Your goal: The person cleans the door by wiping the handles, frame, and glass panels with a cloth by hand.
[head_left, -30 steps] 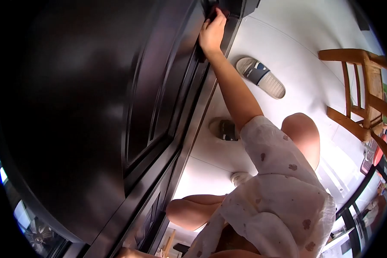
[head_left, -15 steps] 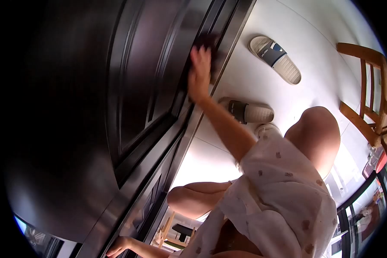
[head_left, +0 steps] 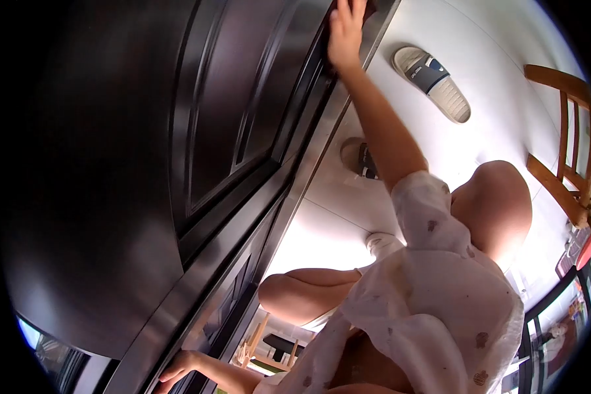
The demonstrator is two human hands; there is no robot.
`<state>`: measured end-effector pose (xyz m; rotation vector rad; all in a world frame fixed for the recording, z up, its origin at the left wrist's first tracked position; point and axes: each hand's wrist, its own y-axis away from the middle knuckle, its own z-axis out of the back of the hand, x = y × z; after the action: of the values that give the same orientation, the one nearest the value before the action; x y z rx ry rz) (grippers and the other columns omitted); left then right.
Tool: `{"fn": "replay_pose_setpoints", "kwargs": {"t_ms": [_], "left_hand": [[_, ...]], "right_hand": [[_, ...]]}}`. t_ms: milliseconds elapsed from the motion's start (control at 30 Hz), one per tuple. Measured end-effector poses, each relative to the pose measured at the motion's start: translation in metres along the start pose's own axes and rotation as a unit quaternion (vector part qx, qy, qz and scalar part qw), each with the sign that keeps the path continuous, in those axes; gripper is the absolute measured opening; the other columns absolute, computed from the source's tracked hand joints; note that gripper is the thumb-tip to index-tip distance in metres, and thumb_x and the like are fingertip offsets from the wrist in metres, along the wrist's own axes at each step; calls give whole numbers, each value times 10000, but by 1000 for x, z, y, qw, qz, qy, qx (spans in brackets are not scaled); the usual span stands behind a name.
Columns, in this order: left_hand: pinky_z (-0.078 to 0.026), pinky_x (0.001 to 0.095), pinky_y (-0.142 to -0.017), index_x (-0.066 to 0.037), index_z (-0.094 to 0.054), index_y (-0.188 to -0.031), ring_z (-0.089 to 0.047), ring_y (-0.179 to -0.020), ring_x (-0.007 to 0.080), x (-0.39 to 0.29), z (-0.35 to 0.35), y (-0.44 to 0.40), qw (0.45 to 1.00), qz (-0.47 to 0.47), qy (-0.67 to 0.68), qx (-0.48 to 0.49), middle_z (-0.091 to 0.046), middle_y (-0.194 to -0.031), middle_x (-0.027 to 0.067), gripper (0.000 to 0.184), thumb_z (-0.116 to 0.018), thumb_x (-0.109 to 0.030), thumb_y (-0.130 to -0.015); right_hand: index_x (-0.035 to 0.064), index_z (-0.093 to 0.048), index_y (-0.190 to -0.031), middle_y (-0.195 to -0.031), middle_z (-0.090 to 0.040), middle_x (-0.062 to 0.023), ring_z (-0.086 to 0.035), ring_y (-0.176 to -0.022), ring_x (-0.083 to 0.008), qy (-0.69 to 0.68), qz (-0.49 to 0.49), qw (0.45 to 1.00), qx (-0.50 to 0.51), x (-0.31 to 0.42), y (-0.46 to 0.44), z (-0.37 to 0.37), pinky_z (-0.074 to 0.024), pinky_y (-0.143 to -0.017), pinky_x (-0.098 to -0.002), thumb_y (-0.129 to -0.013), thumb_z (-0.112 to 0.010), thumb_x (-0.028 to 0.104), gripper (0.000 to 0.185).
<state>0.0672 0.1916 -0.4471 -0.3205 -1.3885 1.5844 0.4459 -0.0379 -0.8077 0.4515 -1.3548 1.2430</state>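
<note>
My right hand (head_left: 348,36) reaches up along the frame of a dark wooden panelled door (head_left: 243,98), near the top edge of the view. Its fingers are stretched over a dark reddish piece that looks like a cloth (head_left: 370,8), mostly hidden behind the hand and cut off by the frame. Low in the view, my left hand (head_left: 179,368) rests against the dark frame edge with its fingers extended; nothing shows in it.
On the pale tiled floor lie two slide sandals, one (head_left: 433,82) beyond my right arm and another (head_left: 360,157) partly behind it. A wooden chair (head_left: 561,144) stands at the right. My bent knees (head_left: 492,203) are close to the door.
My right hand has moved up along the door frame, with the dark piece moving along with it. My left hand stays at nearly the same place on the frame.
</note>
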Motion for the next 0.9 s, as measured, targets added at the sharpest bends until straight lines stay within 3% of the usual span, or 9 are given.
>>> {"fn": "replay_pose_setpoints", "kwargs": {"t_ms": [133,200,233,300,333,533,633,800,900], "left_hand": [[-37,469,-1065,127,-79,-1333,-23,-1331,350,5,-1,5,1000,12,18,0,1,-1421,273,666,-292,-369,-943],[-197,428,-1040,63,-79,-1353,-209,-1283,274,29,1,10,996,49,68,-13,-144,-1411,195,621,-323,-330,-938],[-183,436,-1041,57,-82,-1358,-192,-1290,283,14,0,7,997,59,48,-8,-128,-1418,199,624,-314,-344,-940],[-168,436,-1045,58,-84,-1358,-177,-1295,288,20,2,5,999,37,39,-5,-114,-1421,203,620,-306,-344,-942],[-153,436,-1049,58,-86,-1359,-162,-1301,293,22,2,5,999,18,34,-4,-101,-1425,208,616,-299,-345,-944],[-58,454,-1066,72,-46,-1361,-81,-1328,329,-7,-3,-3,1000,16,-3,6,-16,-1436,232,628,-276,-340,-948],[-76,452,-1067,78,-49,-1358,-85,-1327,332,-7,-6,-2,1000,19,18,-9,-41,-1430,244,625,-266,-340,-949],[-90,457,-1064,80,-55,-1357,-91,-1326,334,2,-2,2,999,28,17,-5,-45,-1428,250,627,-265,-345,-946],[-94,468,-1060,82,-73,-1356,-94,-1323,343,5,-4,1,1000,14,18,-5,-49,-1426,253,624,-261,-347,-945]], "right_hand": [[77,-336,-1341,-1435,-151,-187,-94,-1336,-348,-92,-11,995,26,2,43,-9,-95,-1072,-385,-854,-381,21,493],[92,-368,-1330,-1439,-158,-171,-76,-1338,-358,-134,-58,985,87,20,123,-8,-72,-1075,-418,-792,-415,-60,561],[77,-391,-1311,-1404,-219,-199,-148,-1305,-417,-101,30,989,103,27,166,1,-131,-1056,-489,-787,-423,-32,536],[57,-439,-1266,-1361,-302,-201,-328,-1212,-410,-130,118,957,231,30,262,20,-274,-994,-489,-765,-496,63,504],[55,-456,-1236,-1333,-345,-196,-414,-1125,-397,-126,91,943,293,53,274,42,-343,-934,-468,-754,-527,99,489],[39,-437,-1232,-1308,-371,-196,-422,-1105,-385,-184,37,933,308,70,266,48,-336,-920,-456,-696,-576,121,560],[68,-446,-1238,-1314,-382,-183,-446,-1101,-347,-322,107,905,256,98,249,42,-360,-815,-387,-653,-605,160,614],[136,-444,-1273,-1271,-469,-104,-572,-938,-196,-359,216,878,231,170,198,51,-349,-708,-338,-678,-562,252,618],[123,-602,-1050,-1138,-540,-112,-584,-809,-209,-384,233,874,184,184,184,46,-296,-566,-326,-624,-577,224,438]]}}
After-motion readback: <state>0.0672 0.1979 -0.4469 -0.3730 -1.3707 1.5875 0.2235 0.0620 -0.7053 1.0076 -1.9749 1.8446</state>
